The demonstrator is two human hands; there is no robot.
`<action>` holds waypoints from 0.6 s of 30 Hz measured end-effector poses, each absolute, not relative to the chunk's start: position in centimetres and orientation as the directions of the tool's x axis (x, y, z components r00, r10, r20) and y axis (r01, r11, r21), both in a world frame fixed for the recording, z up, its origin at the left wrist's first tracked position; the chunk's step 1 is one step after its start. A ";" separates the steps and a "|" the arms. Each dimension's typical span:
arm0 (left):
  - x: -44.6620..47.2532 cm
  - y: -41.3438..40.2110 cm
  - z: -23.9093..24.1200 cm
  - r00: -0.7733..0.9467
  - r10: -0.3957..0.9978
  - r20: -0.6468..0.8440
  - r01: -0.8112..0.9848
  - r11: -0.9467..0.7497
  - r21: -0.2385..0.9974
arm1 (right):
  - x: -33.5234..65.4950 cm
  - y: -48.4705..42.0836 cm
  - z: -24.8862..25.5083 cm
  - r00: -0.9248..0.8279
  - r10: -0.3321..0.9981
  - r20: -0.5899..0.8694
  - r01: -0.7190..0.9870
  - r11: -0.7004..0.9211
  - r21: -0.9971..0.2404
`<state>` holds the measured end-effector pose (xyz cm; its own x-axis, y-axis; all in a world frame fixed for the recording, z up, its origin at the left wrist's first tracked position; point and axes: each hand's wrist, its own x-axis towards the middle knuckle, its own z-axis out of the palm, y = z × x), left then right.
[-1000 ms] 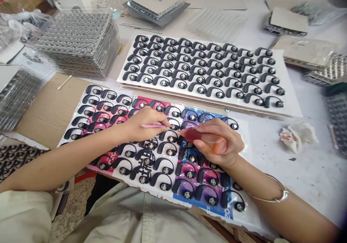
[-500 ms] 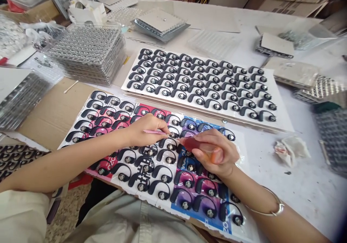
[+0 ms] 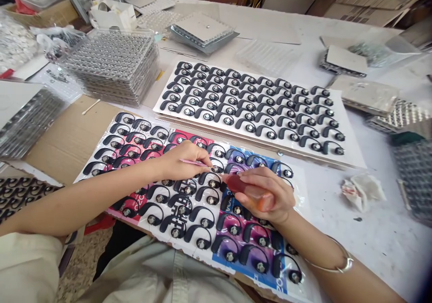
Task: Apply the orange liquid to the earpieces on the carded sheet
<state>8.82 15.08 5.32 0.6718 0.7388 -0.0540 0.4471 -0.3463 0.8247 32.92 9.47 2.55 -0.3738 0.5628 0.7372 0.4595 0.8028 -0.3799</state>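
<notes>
My left hand [image 3: 187, 161] is closed in a pinch on a thin pink stick-like tool [image 3: 192, 162], its tip over a black hook-shaped piece [image 3: 216, 165] with a shiny round end. My right hand [image 3: 270, 192] is wrapped round a small squeeze bottle [image 3: 238, 183] holding reddish-orange liquid. The bottle lies tilted, its narrow nozzle pointing left, close to the tool's tip; whether they touch I cannot tell. Beneath both hands is a printed board [image 3: 199, 260] in pink, white, blue and purple, covered with rows of these black hook-shaped pieces.
A white board [image 3: 349, 152] with more rows of black pieces lies just beyond. Stacked clear trays [image 3: 111, 64] stand at back left, another stack [image 3: 27, 118] at far left. A cotton swab [image 3: 91, 107] lies on cardboard. At right are a crumpled stained tissue [image 3: 362, 190] and a dark tray stack [image 3: 413, 172].
The right hand and bottle have shifted very slightly, the fingers settling lower around the bottle. The left hand keeps its place with the pink tool. The whole view has moved a little.
</notes>
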 end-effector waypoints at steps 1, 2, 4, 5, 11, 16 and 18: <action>8.8 15.1 5.4 0.672 0.738 -0.055 0.443 -0.342 0.829 | 32.8 9.4 2.7 -0.390 0.551 0.738 0.466 0.809 -0.358; 8.9 15.1 5.4 0.672 0.738 -0.056 0.441 -0.339 0.831 | 32.8 9.4 2.8 -0.404 0.539 0.739 0.472 0.815 -0.337; 8.9 15.2 5.5 0.676 0.734 -0.059 0.442 -0.340 0.830 | 32.6 9.3 3.0 -0.431 0.516 0.740 0.479 0.826 -0.297; 9.0 15.2 5.6 0.679 0.732 -0.061 0.444 -0.344 0.828 | 32.5 9.2 3.1 -0.447 0.503 0.740 0.479 0.833 -0.277; 9.0 15.4 5.6 0.684 0.728 -0.047 0.438 -0.359 0.824 | 32.5 9.0 3.0 -0.553 0.383 0.740 0.423 0.894 -0.147; 8.9 15.4 5.6 0.678 0.732 -0.057 0.434 -0.336 0.836 | 32.5 9.4 2.8 -0.658 0.218 0.721 0.323 0.946 0.009; 8.8 15.3 5.6 0.678 0.733 -0.058 0.433 -0.334 0.837 | 32.5 9.6 2.7 -0.678 0.190 0.710 0.300 0.954 0.031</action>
<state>8.84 15.34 5.61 0.6780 0.7328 -0.0583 0.4331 -0.3342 0.8371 32.48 9.57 2.75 -0.6779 0.1900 0.7102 0.2998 0.9535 0.0310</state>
